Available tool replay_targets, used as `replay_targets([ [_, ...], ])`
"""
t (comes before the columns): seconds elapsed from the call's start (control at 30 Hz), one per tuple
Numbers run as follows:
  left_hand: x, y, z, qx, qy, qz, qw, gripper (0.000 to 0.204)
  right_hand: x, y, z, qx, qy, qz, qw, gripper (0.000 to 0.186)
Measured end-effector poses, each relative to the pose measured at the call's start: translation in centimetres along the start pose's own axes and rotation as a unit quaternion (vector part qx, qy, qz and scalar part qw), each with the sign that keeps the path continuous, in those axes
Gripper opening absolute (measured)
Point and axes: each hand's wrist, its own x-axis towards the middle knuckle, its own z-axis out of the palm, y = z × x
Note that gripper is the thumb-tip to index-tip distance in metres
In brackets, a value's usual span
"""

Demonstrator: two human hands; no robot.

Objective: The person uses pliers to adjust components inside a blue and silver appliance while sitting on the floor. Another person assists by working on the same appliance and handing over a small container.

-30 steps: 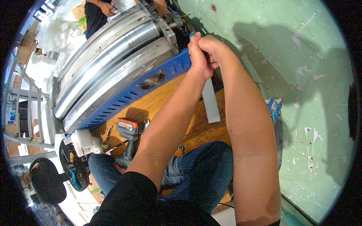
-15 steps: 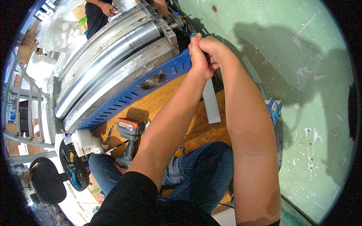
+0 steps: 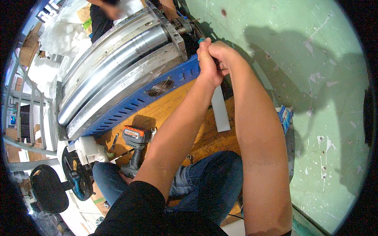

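Note:
Both my arms reach out to the right end of a roller machine [image 3: 118, 82] with a shiny steel roller and a blue vented side panel. My left hand [image 3: 208, 65] is closed, thumb up, beside the panel's end. Pressed against it, my right hand [image 3: 223, 53] is closed too, its fingers mostly hidden. A small teal tip [image 3: 201, 40] shows above the fingers; what it belongs to is hidden. Just below the hands, a flat pale grey strip [image 3: 221, 110] lies on the wooden surface.
A cordless drill [image 3: 136, 143] with an orange-topped battery is beside my left forearm. Another person's hand [image 3: 170, 12] reaches to the machine's far end. A green wall [image 3: 315, 98] stands close on the right. White foam blocks [image 3: 87, 149] and a black stool [image 3: 49, 188] are at left.
My hands have stayed together at the machine's end, with only a slight shift. The other person's blurred hand at the top has moved a little.

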Motion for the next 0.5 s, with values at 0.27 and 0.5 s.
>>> replay_targets([
  [0.27, -0.4, 0.6, 0.2, 0.009, 0.011, 0.025, 1.000, 0.077, -2.7, -0.8, -0.1, -0.012, -0.031, 0.001, 0.999, 0.031],
  [0.5, -2.0, 0.7, 2.0, 0.012, 0.058, 0.043, 0.997, 0.069, -2.7, -0.4, -0.7, 0.055, -0.082, -0.020, 0.995, 0.028],
])
